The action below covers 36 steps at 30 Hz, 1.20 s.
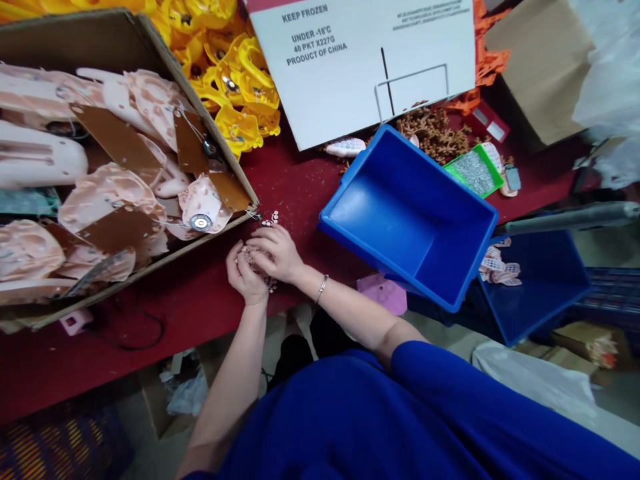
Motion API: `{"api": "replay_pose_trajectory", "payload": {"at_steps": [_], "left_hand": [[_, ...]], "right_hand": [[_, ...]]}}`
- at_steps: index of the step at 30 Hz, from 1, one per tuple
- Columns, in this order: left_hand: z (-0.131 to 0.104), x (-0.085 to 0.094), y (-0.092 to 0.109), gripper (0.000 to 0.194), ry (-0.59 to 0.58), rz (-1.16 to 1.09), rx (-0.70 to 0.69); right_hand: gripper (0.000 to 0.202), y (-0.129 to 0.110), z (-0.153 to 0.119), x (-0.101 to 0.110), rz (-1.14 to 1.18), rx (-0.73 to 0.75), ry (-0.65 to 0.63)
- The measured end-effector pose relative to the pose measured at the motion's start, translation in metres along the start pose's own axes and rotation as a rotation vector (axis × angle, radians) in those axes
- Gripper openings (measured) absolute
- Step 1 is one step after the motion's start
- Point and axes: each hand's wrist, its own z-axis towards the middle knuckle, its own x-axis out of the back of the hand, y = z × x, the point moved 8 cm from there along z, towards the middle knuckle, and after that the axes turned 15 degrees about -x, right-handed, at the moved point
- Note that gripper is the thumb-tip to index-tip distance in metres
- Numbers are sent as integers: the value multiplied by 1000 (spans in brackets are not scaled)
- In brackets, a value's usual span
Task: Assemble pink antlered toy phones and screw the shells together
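Both hands are cupped together over the red table, close to the lower right corner of a cardboard box (195,247). My left hand (249,277) curls around a heap of small pale pink pieces (257,261), too small to make out in detail. From the other side, my right hand (280,253) closes over the same heap, its fingers bent across the top. A few loose pale pieces (273,219) lie on the table just beyond my fingertips. Part of the heap is hidden by the fingers.
The cardboard box holds pale pink plastic shells (113,193) with brown boards. Yellow plastic parts (240,87) are piled behind it. At right are a tilted blue bin (385,200), a green tray of screws (475,172) and brown pieces (430,133). A white carton (360,73) stands behind.
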Motion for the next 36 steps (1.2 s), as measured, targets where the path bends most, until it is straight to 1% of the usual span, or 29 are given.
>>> {"api": "replay_pose_trajectory", "payload": {"at_steps": [2,4,6,7,9,11,13,15,18,20,22,23,24,26,27,28,29,32,36], "left_hand": [[1,-2,0,30,-37,20,-46],[1,-3,0,31,-72,38,-85],[2,-4,1,31,-111,54,-118],[3,-4,1,31,-127,62,-134],[4,-4,2,32,-146,81,-166],[7,-3,3,36,-154,102,-191],[10,-3,1,42,-175,122,-204],[15,-4,-2,48,-214,141,-212],[23,-9,-9,51,-306,176,-222],[26,-13,-13,52,-384,194,-230],[27,-16,-15,54,-462,196,-240],[27,-16,-15,56,-496,191,-246],[26,-16,-15,58,-525,183,-253],[23,-15,-13,61,-565,168,-266],[22,-14,-12,61,-575,162,-271],[21,-13,-11,61,-581,157,-275],[19,-13,-11,61,-583,155,-278],[15,-15,-10,61,-563,157,-279],[10,-13,-13,62,-477,187,-243]], "right_hand": [[29,12,18,11,-61,-12,12],[30,31,37,16,-113,-84,-2],[30,44,50,13,-163,-126,-57],[31,46,52,9,-181,-122,-98],[32,43,47,0,-194,-50,-201],[32,33,32,-9,-171,64,-310],[31,25,18,-11,-136,137,-368],[33,24,14,-9,-114,139,-355],[33,26,23,-8,-129,117,-319],[32,27,27,-10,-163,127,-339],[36,25,22,-11,-202,144,-387],[43,24,15,-11,-220,149,-411],[55,23,6,-10,-240,152,-430],[89,21,-14,-5,-284,149,-442],[102,20,-25,-4,-309,143,-435],[109,19,-33,-3,-334,137,-426],[112,18,-40,-3,-356,129,-415],[112,16,-45,-9,-397,92,-384],[101,14,-29,-18,-405,47,-336]]}}
